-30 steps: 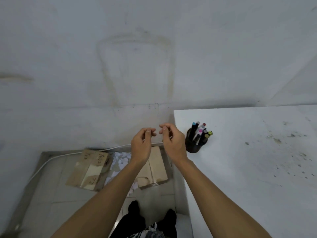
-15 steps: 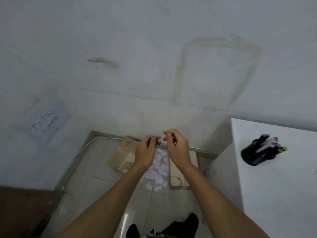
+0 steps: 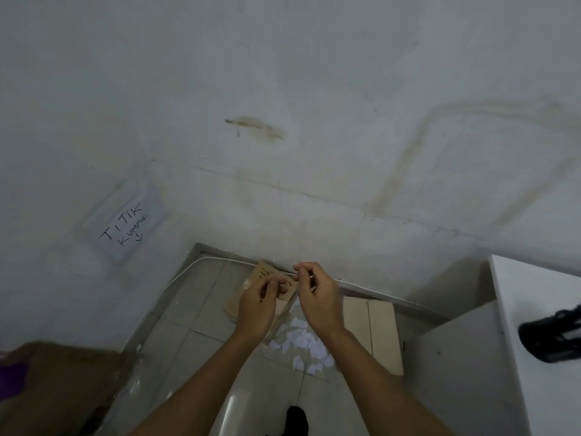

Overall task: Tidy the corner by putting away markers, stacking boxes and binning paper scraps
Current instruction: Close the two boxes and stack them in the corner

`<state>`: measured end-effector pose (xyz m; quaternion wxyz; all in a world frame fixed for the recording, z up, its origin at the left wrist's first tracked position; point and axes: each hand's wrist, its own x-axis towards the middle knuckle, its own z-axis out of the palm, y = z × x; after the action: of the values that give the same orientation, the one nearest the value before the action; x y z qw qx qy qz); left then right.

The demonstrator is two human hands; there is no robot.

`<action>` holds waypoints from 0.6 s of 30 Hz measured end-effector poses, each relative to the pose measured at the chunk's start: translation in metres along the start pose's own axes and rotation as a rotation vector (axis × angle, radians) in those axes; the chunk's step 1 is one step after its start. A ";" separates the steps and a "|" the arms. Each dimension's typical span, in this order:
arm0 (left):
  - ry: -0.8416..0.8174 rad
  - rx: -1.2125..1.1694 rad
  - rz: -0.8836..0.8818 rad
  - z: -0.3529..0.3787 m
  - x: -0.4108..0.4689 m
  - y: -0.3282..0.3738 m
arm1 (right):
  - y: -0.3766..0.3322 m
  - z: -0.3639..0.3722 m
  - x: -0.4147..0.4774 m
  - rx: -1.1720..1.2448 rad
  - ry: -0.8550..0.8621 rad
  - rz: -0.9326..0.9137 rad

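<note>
My left hand [image 3: 259, 305] and my right hand [image 3: 317, 297] hover close together at chest height, fingertips pinched, nothing visible in them. Below them, on the tiled floor in the corner, lie two flattened cardboard boxes: one [image 3: 242, 297] behind my left hand, another [image 3: 372, 328] to the right. Between them sits a pile of white paper scraps [image 3: 303, 344]. A black pen holder [image 3: 551, 336] with markers stands on the white table [image 3: 540, 388] at the right edge, partly cut off.
A paper sign [image 3: 127, 225] reading "TITIK KUMPUL" with a down arrow hangs on the left wall. A white cable [image 3: 201, 262] runs along the floor edge. A brown cardboard surface [image 3: 59, 385] fills the lower left.
The view has swung left: the table and pen holder slid to the right edge, the wall sign came into sight. My hands stayed pinched together in front of me.
</note>
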<state>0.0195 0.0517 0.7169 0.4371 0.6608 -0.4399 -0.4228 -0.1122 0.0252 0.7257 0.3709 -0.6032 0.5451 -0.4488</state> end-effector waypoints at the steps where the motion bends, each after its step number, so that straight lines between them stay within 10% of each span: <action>1: 0.009 -0.009 -0.021 -0.004 0.007 -0.004 | 0.004 0.007 0.006 -0.010 -0.004 -0.004; 18: -0.032 0.058 -0.110 0.021 0.185 -0.318 | 0.327 0.208 0.066 -0.079 0.134 0.152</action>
<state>0.1140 -0.0548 0.3777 0.3867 0.6895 -0.4218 -0.4440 -0.0215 -0.0917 0.3618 0.3427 -0.5428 0.6302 -0.4367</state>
